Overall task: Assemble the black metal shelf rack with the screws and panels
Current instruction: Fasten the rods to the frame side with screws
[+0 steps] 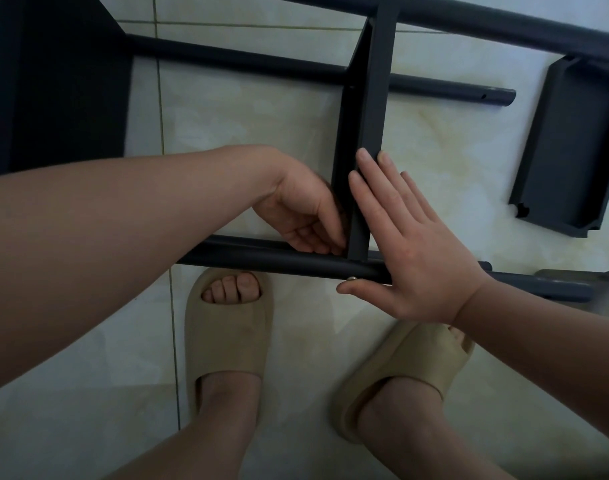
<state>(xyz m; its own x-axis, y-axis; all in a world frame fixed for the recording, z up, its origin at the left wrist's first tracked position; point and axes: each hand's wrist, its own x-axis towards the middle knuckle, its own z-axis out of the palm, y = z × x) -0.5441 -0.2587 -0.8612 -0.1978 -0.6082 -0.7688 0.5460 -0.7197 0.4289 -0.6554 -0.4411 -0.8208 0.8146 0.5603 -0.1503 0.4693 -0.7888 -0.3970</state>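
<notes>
The black metal rack lies on its side on the tiled floor. A shelf panel [367, 109] stands on edge between the near tube [261, 259] and a far tube [247, 60]. My right hand [410, 247] lies flat with straight fingers against the panel's right face, its thumb beside a silver screw [351, 278] in the near tube. My left hand [306, 213] reaches in from the left, its fingers curled at the inner corner where panel meets tube. What those fingertips hold is hidden.
A loose black panel [569, 147] lies on the floor at the right. A large black panel [60, 81] fills the upper left. Another tube [486, 20] crosses the top. My feet in beige slides [226, 327] stand just below the near tube.
</notes>
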